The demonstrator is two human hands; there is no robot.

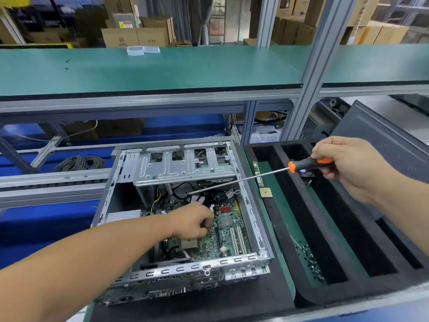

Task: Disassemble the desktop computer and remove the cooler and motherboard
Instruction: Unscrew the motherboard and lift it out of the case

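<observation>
Two hands at work: left hand [193, 220], fingers curled, pinches something small over the motherboard [228, 238] inside the open computer case [251, 214] on the desk; right hand [348, 163] grips the screwdriver [241, 179]. Advised: lift loosened fasteners clear; avoid levering the board.

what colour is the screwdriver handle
Black with orange bands on the screwdriver, gripped in the right hand; the head view, the only one, shows it.
</observation>
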